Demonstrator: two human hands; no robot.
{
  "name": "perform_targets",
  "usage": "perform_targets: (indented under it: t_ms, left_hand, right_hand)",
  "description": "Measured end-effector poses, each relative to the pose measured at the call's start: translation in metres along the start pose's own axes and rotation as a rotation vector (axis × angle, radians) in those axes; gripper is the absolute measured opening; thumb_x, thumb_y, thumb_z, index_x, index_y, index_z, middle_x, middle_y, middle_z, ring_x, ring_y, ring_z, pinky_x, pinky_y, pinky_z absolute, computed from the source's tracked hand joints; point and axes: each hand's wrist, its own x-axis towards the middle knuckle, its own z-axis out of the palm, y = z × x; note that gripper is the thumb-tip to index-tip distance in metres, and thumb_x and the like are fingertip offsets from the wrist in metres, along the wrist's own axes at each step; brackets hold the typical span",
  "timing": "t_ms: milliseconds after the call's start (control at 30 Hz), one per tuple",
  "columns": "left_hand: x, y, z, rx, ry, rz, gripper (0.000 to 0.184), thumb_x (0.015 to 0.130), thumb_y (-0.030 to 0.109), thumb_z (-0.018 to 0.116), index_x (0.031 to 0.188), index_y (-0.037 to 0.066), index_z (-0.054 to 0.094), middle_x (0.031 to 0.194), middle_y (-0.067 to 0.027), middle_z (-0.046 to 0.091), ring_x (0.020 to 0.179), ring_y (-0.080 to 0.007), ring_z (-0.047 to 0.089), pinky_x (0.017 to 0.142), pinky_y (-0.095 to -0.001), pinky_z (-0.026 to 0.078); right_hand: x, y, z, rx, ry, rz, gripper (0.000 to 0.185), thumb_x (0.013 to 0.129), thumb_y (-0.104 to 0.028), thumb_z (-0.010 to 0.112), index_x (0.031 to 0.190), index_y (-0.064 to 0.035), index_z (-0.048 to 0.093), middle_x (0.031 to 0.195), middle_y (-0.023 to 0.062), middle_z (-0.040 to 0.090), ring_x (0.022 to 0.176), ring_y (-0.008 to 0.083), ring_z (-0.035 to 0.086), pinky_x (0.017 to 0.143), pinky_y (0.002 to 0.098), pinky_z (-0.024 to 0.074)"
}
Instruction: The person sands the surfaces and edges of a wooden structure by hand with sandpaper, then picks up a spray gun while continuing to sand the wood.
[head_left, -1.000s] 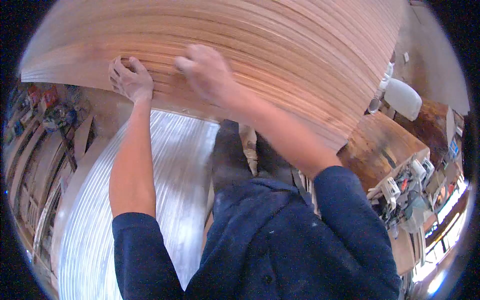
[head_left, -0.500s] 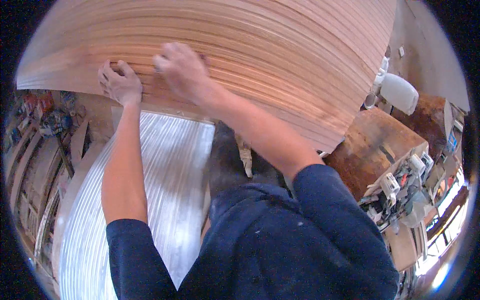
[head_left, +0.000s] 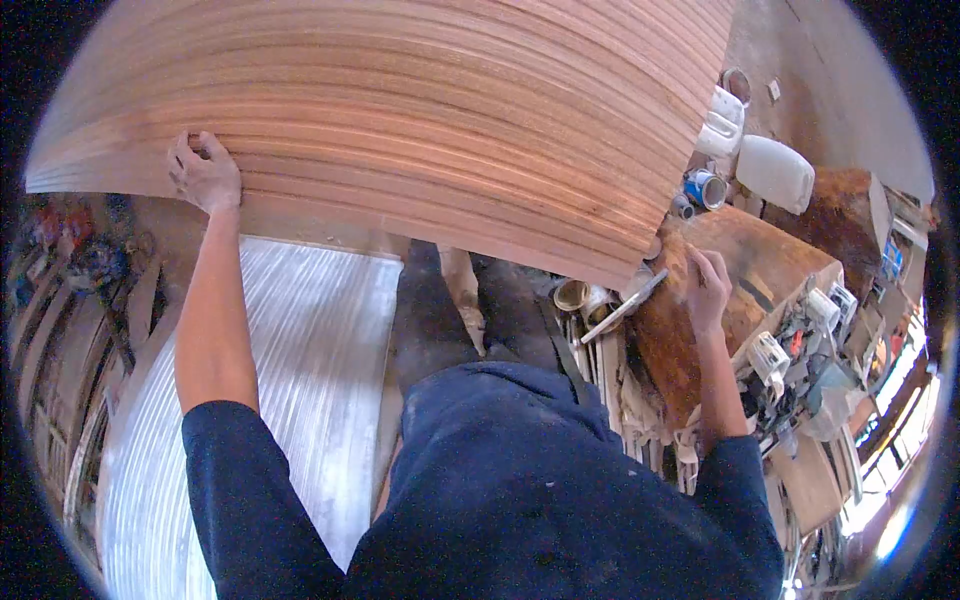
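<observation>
At ten o'clock in the head view, the left hand (head_left: 207, 180) is resting, fingers loosely parted, on the striped wooden panel (head_left: 430, 130), which is spanning ten to one. Well apart, the right hand (head_left: 708, 288) is hovering at three, fingers bent; whether it is gripping anything, one cannot tell. Ribbed silvery sheet (head_left: 320, 350) is lying at eight.

Head-worn view, forward and downward
</observation>
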Motion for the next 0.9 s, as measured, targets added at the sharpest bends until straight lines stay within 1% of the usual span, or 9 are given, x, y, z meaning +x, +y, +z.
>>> perform_targets:
  t_ms: [33, 100, 167, 333, 500, 567, 767, 867, 900]
  left_hand:
    - [0.000, -0.002, 0.000, 0.010, -0.029, -0.015, 0.050, 0.099, 0.041, 0.055, 0.137, 0.008, 0.057, 0.144, -0.0145, 0.052, 0.136, -0.0349, 0.046, 0.114, -0.0505, 0.033]
    - [0.000, -0.005, -0.001, -0.012, -0.048, -0.011, 0.050, 0.099, 0.041, 0.055, 0.136, 0.007, 0.057, 0.145, -0.0151, 0.052, 0.136, -0.0350, 0.046, 0.114, -0.0504, 0.033]
    - [0.002, -0.003, 0.002, -0.046, -0.056, -0.006, 0.050, 0.099, 0.041, 0.055, 0.136, 0.007, 0.058, 0.146, -0.0157, 0.051, 0.136, -0.0350, 0.045, 0.114, -0.0502, 0.033]
    - [0.004, -0.017, 0.010, 0.042, -0.015, 0.086, 0.045, 0.098, 0.035, 0.055, 0.130, 0.004, 0.060, 0.144, -0.0204, 0.052, 0.134, -0.0371, 0.047, 0.113, -0.0501, 0.035]
    - [-0.001, 0.010, -0.009, -0.016, 0.011, 0.015, 0.043, 0.097, 0.031, 0.057, 0.130, 0.003, 0.059, 0.141, -0.0198, 0.054, 0.132, -0.0376, 0.048, 0.110, -0.0523, 0.036]
    - [-0.003, 0.012, -0.011, -0.043, 0.014, -0.004, 0.043, 0.096, 0.030, 0.058, 0.130, 0.003, 0.058, 0.140, -0.0190, 0.054, 0.131, -0.0374, 0.049, 0.109, -0.0530, 0.037]
    - [-0.007, 0.015, -0.019, -0.070, 0.035, -0.018, 0.045, 0.097, 0.030, 0.060, 0.135, 0.005, 0.056, 0.143, -0.0147, 0.052, 0.134, -0.0352, 0.047, 0.111, -0.0547, 0.032]
    - [-0.008, 0.011, -0.030, -0.189, -0.017, 0.008, 0.046, 0.099, 0.029, 0.059, 0.137, 0.005, 0.054, 0.144, -0.0146, 0.051, 0.136, -0.0351, 0.045, 0.114, -0.0562, 0.029]
    - [-0.008, 0.006, -0.036, -0.336, -0.054, -0.023, 0.046, 0.099, 0.028, 0.059, 0.138, 0.004, 0.054, 0.144, -0.0157, 0.051, 0.137, -0.0355, 0.044, 0.114, -0.0558, 0.029]
  right_hand:
    - [0.013, -0.020, 0.003, 0.007, 0.004, 0.000, 0.032, 0.085, 0.005, 0.072, 0.116, -0.0055, 0.075, 0.095, 0.0113, 0.068, 0.086, 0.0233, 0.067, 0.073, 0.0324, 0.0560]
    - [0.039, -0.070, 0.020, 0.065, 0.099, -0.159, 0.032, 0.083, 0.003, 0.074, 0.114, -0.0060, 0.075, 0.094, 0.0102, 0.067, 0.086, 0.0243, 0.067, 0.073, 0.0336, 0.0554]
    - [0.072, -0.101, 0.049, 0.182, -0.003, -0.211, 0.030, 0.080, 0.000, 0.076, 0.109, -0.0066, 0.075, 0.095, 0.0086, 0.067, 0.087, 0.0258, 0.066, 0.076, 0.0351, 0.0554]
    - [0.089, -0.106, 0.081, 0.193, 0.004, -0.369, 0.028, 0.079, -0.003, 0.076, 0.106, -0.0078, 0.075, 0.097, 0.0082, 0.067, 0.090, 0.0269, 0.066, 0.079, 0.0367, 0.0555]
    - [0.104, -0.120, 0.097, 0.193, -0.037, -0.422, 0.024, 0.081, -0.002, 0.074, 0.104, -0.0065, 0.074, 0.096, 0.0094, 0.067, 0.089, 0.0281, 0.066, 0.078, 0.0371, 0.0561]
    - [0.124, -0.160, 0.112, 0.210, -0.033, -0.490, 0.025, 0.081, -0.001, 0.073, 0.105, -0.0054, 0.073, 0.097, 0.0104, 0.067, 0.089, 0.0293, 0.067, 0.079, 0.0379, 0.0561]
    - [0.189, -0.311, 0.188, 0.335, -0.072, -0.486, 0.026, 0.081, -0.007, 0.073, 0.107, -0.0052, 0.071, 0.094, 0.0118, 0.065, 0.090, 0.0323, 0.066, 0.078, 0.0401, 0.0556]
    - [0.227, -0.402, 0.237, 0.350, -0.038, -0.492, 0.026, 0.079, -0.008, 0.073, 0.105, -0.0055, 0.070, 0.090, 0.0131, 0.061, 0.089, 0.0341, 0.064, 0.078, 0.0437, 0.0547]
    - [0.241, -0.436, 0.260, 0.359, -0.004, -0.500, 0.024, 0.078, -0.009, 0.073, 0.101, -0.0054, 0.069, 0.089, 0.0138, 0.060, 0.089, 0.0347, 0.064, 0.078, 0.0449, 0.0543]
